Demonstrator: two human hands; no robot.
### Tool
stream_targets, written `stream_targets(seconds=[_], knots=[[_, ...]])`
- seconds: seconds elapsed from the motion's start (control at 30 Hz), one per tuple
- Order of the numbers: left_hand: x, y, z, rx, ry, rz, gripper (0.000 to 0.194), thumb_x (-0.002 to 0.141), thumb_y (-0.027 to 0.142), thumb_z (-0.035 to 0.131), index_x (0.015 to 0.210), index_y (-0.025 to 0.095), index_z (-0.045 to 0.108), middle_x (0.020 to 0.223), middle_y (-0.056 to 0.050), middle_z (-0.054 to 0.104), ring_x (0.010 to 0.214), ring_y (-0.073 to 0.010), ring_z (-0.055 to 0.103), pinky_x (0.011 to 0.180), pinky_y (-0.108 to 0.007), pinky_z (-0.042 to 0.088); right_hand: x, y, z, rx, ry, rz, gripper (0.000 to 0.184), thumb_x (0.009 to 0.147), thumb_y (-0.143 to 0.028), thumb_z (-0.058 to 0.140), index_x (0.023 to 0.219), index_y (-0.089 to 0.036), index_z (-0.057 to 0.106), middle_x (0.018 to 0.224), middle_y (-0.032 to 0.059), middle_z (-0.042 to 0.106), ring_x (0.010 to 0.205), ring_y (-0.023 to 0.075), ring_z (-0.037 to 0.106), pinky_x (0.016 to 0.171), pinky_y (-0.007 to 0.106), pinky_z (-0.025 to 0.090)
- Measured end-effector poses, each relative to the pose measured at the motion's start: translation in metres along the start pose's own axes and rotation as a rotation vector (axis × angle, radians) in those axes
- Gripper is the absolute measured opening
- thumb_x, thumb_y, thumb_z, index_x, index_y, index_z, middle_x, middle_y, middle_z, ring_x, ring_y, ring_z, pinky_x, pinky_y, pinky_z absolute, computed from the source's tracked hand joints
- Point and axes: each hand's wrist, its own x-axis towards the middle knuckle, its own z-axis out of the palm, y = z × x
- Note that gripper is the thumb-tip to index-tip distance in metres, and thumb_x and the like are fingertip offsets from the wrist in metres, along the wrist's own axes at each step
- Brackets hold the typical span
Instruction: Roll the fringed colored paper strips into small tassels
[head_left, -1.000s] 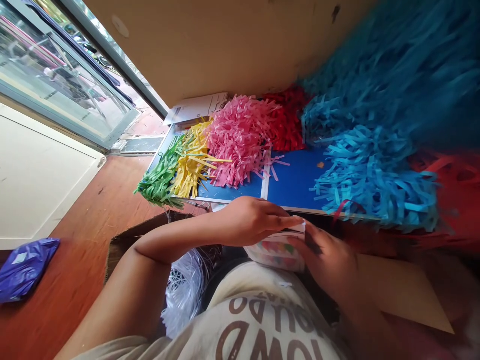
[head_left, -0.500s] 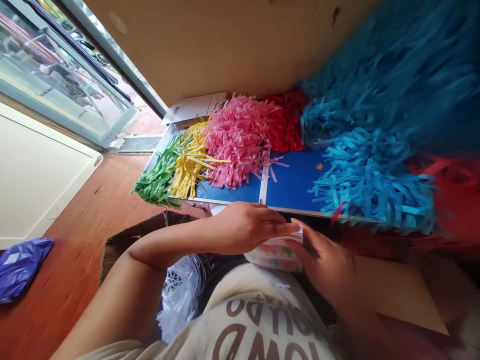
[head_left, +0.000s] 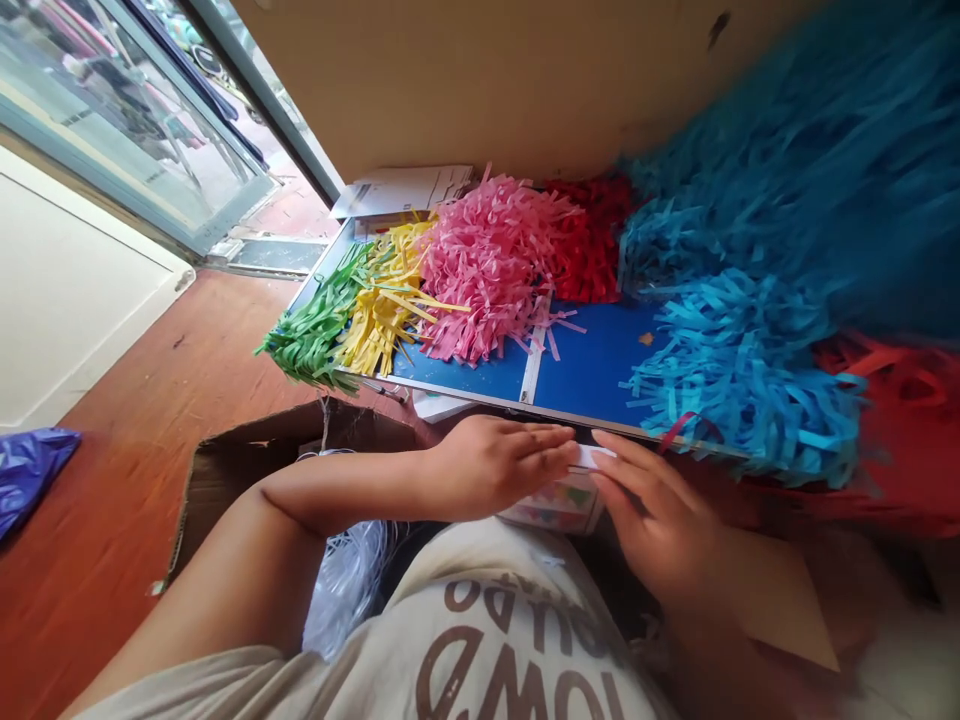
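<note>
The left hand [head_left: 502, 465] and right hand [head_left: 652, 520] grip narrowly around a small printed packet [head_left: 559, 503], apparently light, stiff card. Its edges offer the surest hold.

Packet [head_left: 555, 503]: white, multicolour patches; board [head_left: 600, 365]: blue, white strip.

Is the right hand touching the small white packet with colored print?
Touching: the head view shows the right hand with its fingers against the edge of the white packet.
</note>
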Motion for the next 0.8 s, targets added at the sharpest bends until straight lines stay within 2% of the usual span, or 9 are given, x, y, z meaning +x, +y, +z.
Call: stream_targets(seconds=[0.07,0.17,0.3,0.5,0.67,0.8], knots=[[-0.006,-0.004,0.002,-0.028,0.085,-0.06,0.03,0.098,0.032,0.056,0.118,0.013,0.068,0.113,-0.012,0.075,0.1,-0.0174,0.074,0.087,-0.028,0.062,0.0,0.005,-0.003,-0.002,0.021,0.013,0.019,0.092,-0.022,0.063,0.109,-0.027,0.071,0.116,0.0045,0.073,0.104,0.0211,0.071,0.095,0.036,0.059],[-0.011,-0.013,0.005,-0.158,0.107,-0.073,0.031,0.095,0.038,0.061,0.114,0.016,0.072,0.11,-0.009,0.077,0.094,-0.0161,0.075,0.084,-0.025,0.062,-0.002,0.01,-0.006,0.062,0.032,0.035,0.016,0.089,-0.021,0.067,0.103,-0.027,0.071,0.11,0.0041,0.075,0.098,0.0207,0.072,0.092,0.037,0.06],[-0.013,-0.018,0.015,-0.297,0.201,-0.093,0.022,0.096,0.027,0.06,0.11,0.017,0.074,0.105,-0.01,0.077,0.092,-0.0146,0.074,0.082,-0.023,0.061,-0.002,0.014,-0.004,0.2,0.071,0.073,0.015,0.087,-0.019,0.069,0.1,-0.027,0.07,0.106,0.0041,0.074,0.096,0.0212,0.072,0.09,0.039,0.059],[-0.014,-0.02,0.032,-0.377,0.385,-0.035,0.02,0.088,0.022,0.07,0.106,0.015,0.074,0.103,-0.012,0.078,0.089,-0.0159,0.076,0.082,-0.022,0.061,-0.002,0.022,-0.002,0.104,0.144,-0.023,0.019,0.082,-0.018,0.076,0.098,-0.025,0.073,0.097,0.0022,0.075,0.086,0.0184,0.072,0.079,0.031,0.059],[-0.019,-0.027,0.042,-0.68,0.477,-0.166,0.028,0.08,0.032,0.079,0.094,0.01,0.074,0.093,-0.015,0.078,0.09,-0.0183,0.076,0.08,-0.021,0.062,-0.007,0.026,-0.002,0.229,0.183,0.042,0.016,0.079,-0.017,0.078,0.093,-0.023,0.073,0.102,0.0042,0.075,0.088,0.0212,0.072,0.08,0.036,0.06],[-0.024,-0.027,0.055,-0.738,0.5,-0.239,0.029,0.082,0.039,0.077,0.09,0.011,0.075,0.091,-0.014,0.078,0.087,-0.0179,0.077,0.08,-0.021,0.062,-0.014,0.027,0.0,0.212,0.204,0.107,0.014,0.08,-0.021,0.079,0.093,-0.021,0.074,0.099,0.0056,0.077,0.087,0.0241,0.073,0.078,0.038,0.06]])
